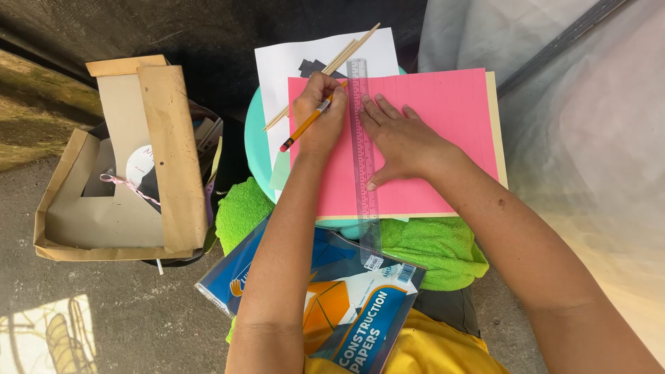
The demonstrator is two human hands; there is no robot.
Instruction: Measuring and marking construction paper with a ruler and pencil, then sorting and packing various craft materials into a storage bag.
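Head view shows the left hand (320, 114) gripping a pencil (308, 123) along the ruler (363, 159), which the flat, spread right hand (402, 138) presses on pink paper (443, 125) near its left edge, so line-ruling seems underway, needing steady pressure.

Bright, sharp daylight; glare washes out the right edge.

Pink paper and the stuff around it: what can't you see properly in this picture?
Head view:
- Pencil tip: hidden behind the left hand.
- Pink paper under the right hand and the clear ruler: covered.
- White sheet: its dark shape is mostly hidden by the pink paper.
- Cardboard box: the flaps hide most of the contents.
- Construction paper pack: partly behind the left forearm, and cut off by the bottom edge.
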